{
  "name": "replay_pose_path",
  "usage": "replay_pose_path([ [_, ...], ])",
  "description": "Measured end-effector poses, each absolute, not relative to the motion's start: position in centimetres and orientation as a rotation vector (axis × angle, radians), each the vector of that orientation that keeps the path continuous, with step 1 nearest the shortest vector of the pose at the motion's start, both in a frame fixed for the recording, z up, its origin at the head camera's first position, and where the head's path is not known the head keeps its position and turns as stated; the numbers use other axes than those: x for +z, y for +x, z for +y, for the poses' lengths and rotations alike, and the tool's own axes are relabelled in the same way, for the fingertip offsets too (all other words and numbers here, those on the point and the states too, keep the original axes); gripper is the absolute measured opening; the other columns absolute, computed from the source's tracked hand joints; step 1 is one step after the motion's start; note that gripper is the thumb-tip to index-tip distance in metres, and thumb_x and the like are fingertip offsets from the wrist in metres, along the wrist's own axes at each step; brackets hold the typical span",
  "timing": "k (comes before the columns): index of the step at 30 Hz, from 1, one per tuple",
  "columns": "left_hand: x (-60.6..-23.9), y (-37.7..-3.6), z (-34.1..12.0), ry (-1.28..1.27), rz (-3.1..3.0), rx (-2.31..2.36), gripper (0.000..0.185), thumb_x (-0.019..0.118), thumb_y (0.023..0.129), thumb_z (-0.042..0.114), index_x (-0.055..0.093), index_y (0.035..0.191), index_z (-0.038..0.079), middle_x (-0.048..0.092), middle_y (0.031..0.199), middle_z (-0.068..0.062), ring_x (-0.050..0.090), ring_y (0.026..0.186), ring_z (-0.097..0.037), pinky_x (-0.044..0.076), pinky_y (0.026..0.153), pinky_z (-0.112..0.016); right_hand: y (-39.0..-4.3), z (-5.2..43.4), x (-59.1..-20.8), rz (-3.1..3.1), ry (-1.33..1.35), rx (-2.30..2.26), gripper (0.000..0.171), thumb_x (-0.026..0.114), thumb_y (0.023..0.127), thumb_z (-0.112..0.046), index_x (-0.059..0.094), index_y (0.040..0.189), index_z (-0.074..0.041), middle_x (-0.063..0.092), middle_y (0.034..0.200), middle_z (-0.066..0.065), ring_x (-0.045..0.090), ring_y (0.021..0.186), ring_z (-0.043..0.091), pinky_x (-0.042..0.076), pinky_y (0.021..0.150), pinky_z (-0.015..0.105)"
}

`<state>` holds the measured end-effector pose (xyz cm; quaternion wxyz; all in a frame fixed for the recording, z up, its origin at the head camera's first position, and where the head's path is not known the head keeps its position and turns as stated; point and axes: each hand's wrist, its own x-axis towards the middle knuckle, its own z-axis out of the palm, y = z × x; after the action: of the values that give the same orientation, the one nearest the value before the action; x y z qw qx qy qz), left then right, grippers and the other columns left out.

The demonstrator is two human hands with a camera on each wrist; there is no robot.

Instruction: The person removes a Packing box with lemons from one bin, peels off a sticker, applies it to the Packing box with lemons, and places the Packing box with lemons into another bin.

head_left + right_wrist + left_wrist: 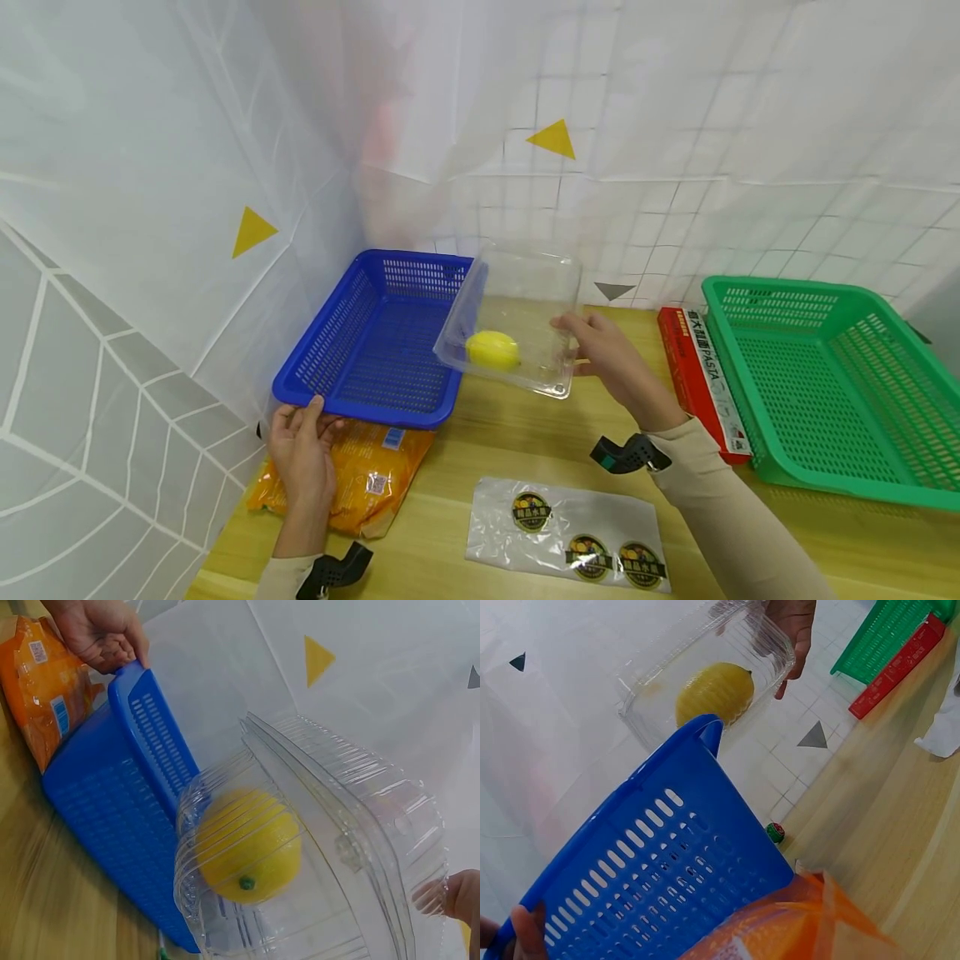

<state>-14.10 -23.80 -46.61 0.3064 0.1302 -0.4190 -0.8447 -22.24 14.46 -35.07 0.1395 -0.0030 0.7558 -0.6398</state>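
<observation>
My right hand (603, 354) grips the right side of a clear plastic box (525, 287), tilted above the table beside the blue basket. A yellow lemon (492, 351) lies inside the box at its lower left; the right wrist view shows the lemon (249, 846) through the ribbed plastic wall. My left hand (303, 450) pinches the near left rim of the blue basket (360, 408). In the left wrist view, the basket (652, 855) is seen from its side, with the box (641, 701) over its far corner. The basket's bottom looks bare in the head view.
An orange bag (375, 483) lies under the basket's near edge. A flat plastic bag with round stickers (555, 533) is at the front. To the right stand a red pasta box (701, 383) and a green basket (795, 467). White sheeting (465, 100) hangs behind.
</observation>
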Motion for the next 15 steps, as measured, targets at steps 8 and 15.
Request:
replay_pose_path([
  [8,-46.5,-14.1,-23.8,0.358,-1.126,-2.230,0.030,0.074,0.097,0.004,0.044,0.099,0.002,0.060,0.075,-0.008,0.067,0.061,-0.019,0.058,0.055,-0.027,-22.3,15.4,-36.7,2.205,0.015,-1.861,0.051,0.054,0.105,-0.038,0.040,0.131,0.003,0.044,0.128,0.018,0.058,0.098,0.029,0.057,0.081,0.035],
  [15,-46.5,-14.0,-23.8,0.354,-1.130,-2.232,0.029,0.073,0.097,0.004,0.045,0.099,0.001,0.061,0.077,-0.009,0.067,0.061,-0.019,0.058,0.055,-0.028,-22.2,16.1,-38.3,2.215,0.037,-1.875,0.049,0.052,0.107,-0.037,0.041,0.131,0.003,0.042,0.133,0.021,0.059,0.098,0.030,0.059,0.078,0.034],
])
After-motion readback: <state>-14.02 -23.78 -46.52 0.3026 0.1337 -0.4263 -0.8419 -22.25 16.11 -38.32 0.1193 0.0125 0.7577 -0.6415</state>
